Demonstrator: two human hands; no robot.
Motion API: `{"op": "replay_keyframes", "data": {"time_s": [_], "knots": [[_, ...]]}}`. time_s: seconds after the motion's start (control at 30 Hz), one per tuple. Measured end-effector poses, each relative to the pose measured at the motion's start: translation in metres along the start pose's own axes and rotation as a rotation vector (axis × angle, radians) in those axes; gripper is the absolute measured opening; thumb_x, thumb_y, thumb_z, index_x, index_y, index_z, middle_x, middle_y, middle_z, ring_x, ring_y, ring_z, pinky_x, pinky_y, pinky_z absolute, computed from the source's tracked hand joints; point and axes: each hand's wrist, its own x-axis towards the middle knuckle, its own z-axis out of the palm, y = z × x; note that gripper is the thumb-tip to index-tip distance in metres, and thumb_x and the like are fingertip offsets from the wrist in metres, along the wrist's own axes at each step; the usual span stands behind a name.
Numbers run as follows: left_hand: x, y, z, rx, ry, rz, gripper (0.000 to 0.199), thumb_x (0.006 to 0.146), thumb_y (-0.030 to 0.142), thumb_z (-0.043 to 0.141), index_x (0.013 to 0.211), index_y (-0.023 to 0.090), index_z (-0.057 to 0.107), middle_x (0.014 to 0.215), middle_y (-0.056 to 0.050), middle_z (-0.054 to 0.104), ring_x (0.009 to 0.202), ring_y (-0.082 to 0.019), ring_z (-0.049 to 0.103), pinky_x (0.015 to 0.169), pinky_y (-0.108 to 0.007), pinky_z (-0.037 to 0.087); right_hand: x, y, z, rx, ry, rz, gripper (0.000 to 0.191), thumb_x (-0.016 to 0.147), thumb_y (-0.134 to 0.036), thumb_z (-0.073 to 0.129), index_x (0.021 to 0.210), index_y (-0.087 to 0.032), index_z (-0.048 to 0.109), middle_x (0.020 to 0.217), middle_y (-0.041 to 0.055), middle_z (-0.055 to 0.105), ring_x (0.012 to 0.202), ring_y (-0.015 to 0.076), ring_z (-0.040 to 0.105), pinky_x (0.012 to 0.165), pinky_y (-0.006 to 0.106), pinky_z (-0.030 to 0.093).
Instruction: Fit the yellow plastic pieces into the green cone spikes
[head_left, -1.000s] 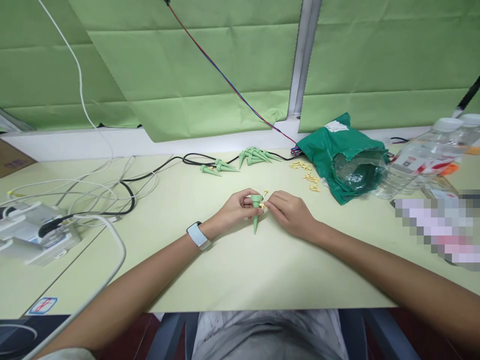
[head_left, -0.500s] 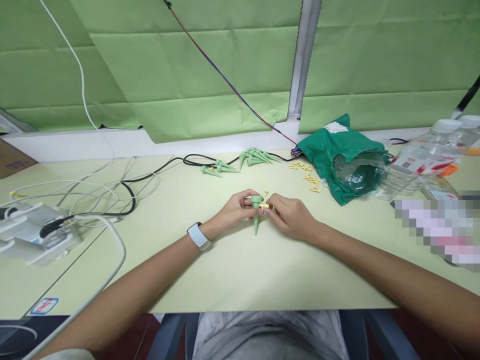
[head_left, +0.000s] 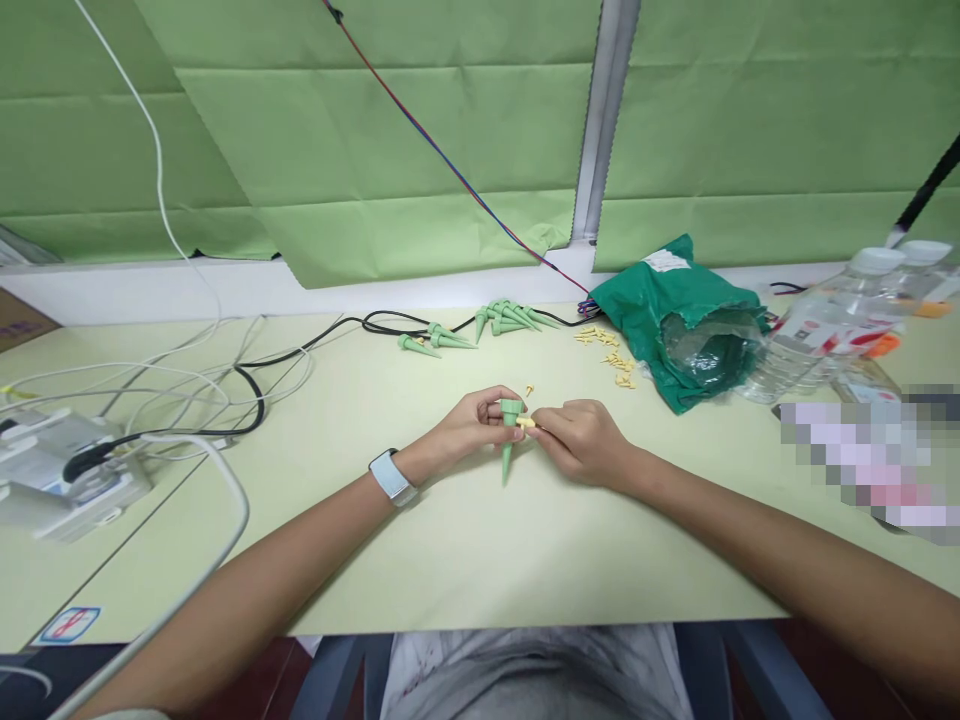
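Note:
Between the thumb and fingers of my left hand (head_left: 478, 422) is a green plastic watering spike (head_left: 510, 412), its wide cap up and its tapered point down. My right hand (head_left: 581, 440) pinches a small yellow valve piece (head_left: 526, 423) at the spike's side, below the cap. Whether the valve sits in the spike's side I cannot tell. One loose yellow piece (head_left: 529, 389) lies on the table just beyond my hands. Farther back are several more yellow pieces (head_left: 619, 365) and a group of green spikes (head_left: 510, 317).
A torn green plastic bag (head_left: 679, 320) lies at the back right, beside clear bottles (head_left: 832, 310). White power strips (head_left: 75, 470) and tangled cables (head_left: 247, 375) occupy the left side. A green cloth (head_left: 420, 130) hangs behind the table.
The spike and both hands have come slightly nearer to me. My right fingers have turned around the yellow valve piece, which stays against the spike's side. The view has shifted a little.

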Motion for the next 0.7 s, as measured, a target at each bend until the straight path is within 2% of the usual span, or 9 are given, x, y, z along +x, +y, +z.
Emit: {"op": "replay_keyframes", "data": {"time_s": [0.1,0.2,0.3,0.4,0.47,0.63,0.7], "knots": [[0.0000,-0.0002,0.0021,0.006,0.025,0.021,0.033,0.073,0.026,0.083,0.099,0.017,0.065,0.079,0.000,0.063,0.073,-0.012,0.056,0.066,-0.024,0.042,-0.0003,-0.0022,0.0013,0.046,-0.008,0.103,0.034,0.106,-0.031,0.038,0.077,-0.021,0.054,0.058,-0.0006,0.057,0.049,0.0132,0.043,0.054,0.030,0.024],[-0.0003,0.0004,0.0026,0.002,0.034,0.025,0.030,0.074,0.028,0.082,0.098,0.017,0.066,0.079,-0.001,0.063,0.074,-0.013,0.057,0.068,-0.025,0.043,0.0018,-0.0048,0.0017,0.048,-0.003,0.165,0.030,0.106,-0.033,0.040,0.085,-0.020,0.057,0.064,0.0003,0.063,0.051,0.0134,0.048,0.055,0.029,0.026],[-0.0007,0.0016,0.0027,-0.008,0.026,0.026,0.029,0.075,0.027,0.081,0.098,0.017,0.066,0.079,-0.001,0.063,0.074,-0.014,0.058,0.069,-0.026,0.044,0.0038,-0.0039,0.0005,0.015,0.035,0.109,0.022,0.105,-0.035,0.044,0.099,-0.019,0.059,0.079,0.0040,0.070,0.059,0.0148,0.056,0.058,0.029,0.030],[-0.0011,0.0022,0.0039,0.000,0.032,0.028,0.028,0.075,0.025,0.081,0.097,0.017,0.066,0.078,0.000,0.062,0.072,-0.013,0.057,0.067,-0.025,0.043,0.0038,-0.0004,-0.0010,0.001,0.043,0.018,0.023,0.105,-0.033,0.045,0.095,-0.019,0.059,0.082,0.0057,0.071,0.063,0.0156,0.058,0.060,0.030,0.033],[-0.0013,0.0020,0.0052,0.010,0.041,0.032,0.029,0.075,0.026,0.081,0.099,0.017,0.065,0.077,0.000,0.062,0.072,-0.012,0.056,0.067,-0.025,0.042,0.0037,0.0008,-0.0017,0.046,0.041,0.017,0.024,0.105,-0.032,0.044,0.092,-0.019,0.060,0.078,0.0050,0.070,0.062,0.0157,0.058,0.060,0.030,0.033],[-0.0018,0.0012,0.0078,0.018,0.059,0.041,0.033,0.074,0.029,0.083,0.098,0.017,0.065,0.079,0.000,0.062,0.075,-0.014,0.058,0.068,-0.026,0.044,0.0063,-0.0046,-0.0030,0.351,-0.019,0.265,0.031,0.106,-0.031,0.041,0.080,-0.021,0.055,0.069,0.0000,0.063,0.059,0.0141,0.055,0.059,0.027,0.036],[-0.0016,0.0007,0.0074,0.018,0.047,0.041,0.032,0.075,0.030,0.083,0.098,0.017,0.065,0.081,-0.001,0.062,0.075,-0.013,0.058,0.068,-0.026,0.044,0.0072,-0.0069,-0.0036,0.399,-0.042,0.298,0.030,0.106,-0.031,0.041,0.079,-0.022,0.052,0.068,-0.0008,0.060,0.060,0.0143,0.054,0.059,0.027,0.036]]}}
